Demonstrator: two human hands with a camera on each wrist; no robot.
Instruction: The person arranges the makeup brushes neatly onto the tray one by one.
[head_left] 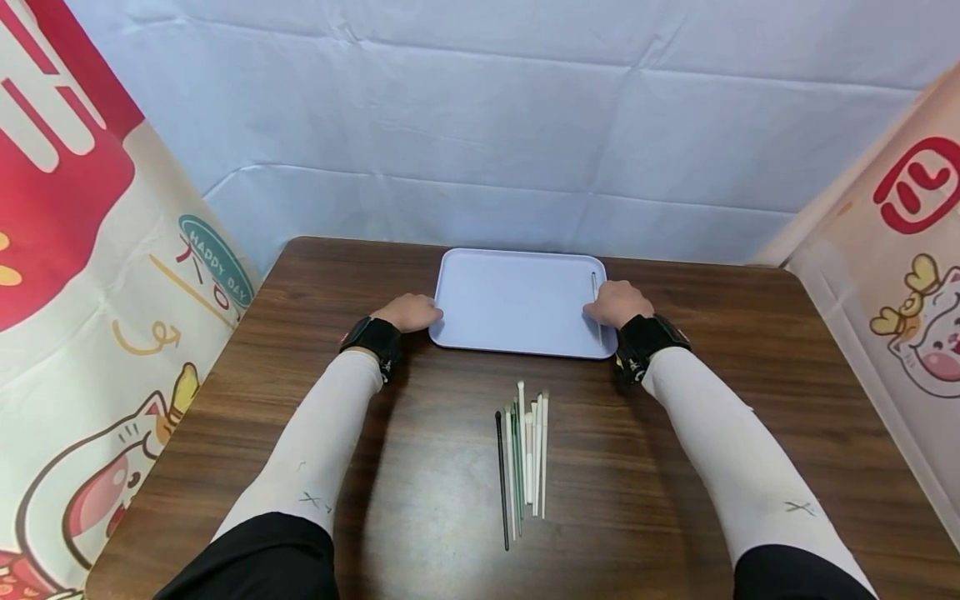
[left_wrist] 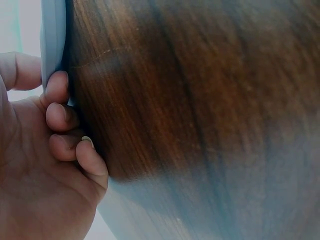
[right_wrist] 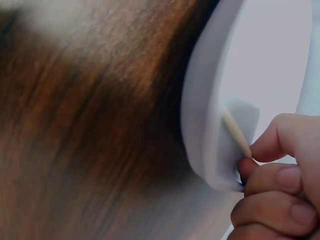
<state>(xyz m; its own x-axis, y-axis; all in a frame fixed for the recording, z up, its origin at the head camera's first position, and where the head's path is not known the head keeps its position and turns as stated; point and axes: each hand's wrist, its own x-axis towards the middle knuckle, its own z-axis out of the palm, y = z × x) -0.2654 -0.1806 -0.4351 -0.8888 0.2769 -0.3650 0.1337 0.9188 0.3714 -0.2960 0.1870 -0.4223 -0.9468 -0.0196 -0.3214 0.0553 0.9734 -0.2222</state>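
Observation:
A pale rectangular tray (head_left: 517, 300) lies near the far edge of the table. My left hand (head_left: 411, 313) grips the tray's left edge; in the left wrist view the thumb is on one side of the rim (left_wrist: 53, 40) and curled fingers (left_wrist: 58, 87) on the other. My right hand (head_left: 619, 303) is over the tray's right end. There its thumb and index finger pinch a thin pale stick (right_wrist: 235, 131), which lies along the tray's right side. The hand covers the middle of this stick.
Several thin sticks (head_left: 528, 454), white, green and black, lie side by side on the brown wooden table (head_left: 442, 500), nearer to me than the tray. A pale blue cloth (head_left: 480, 125) hangs behind the table. Printed cloths (head_left: 90, 333) stand at both sides.

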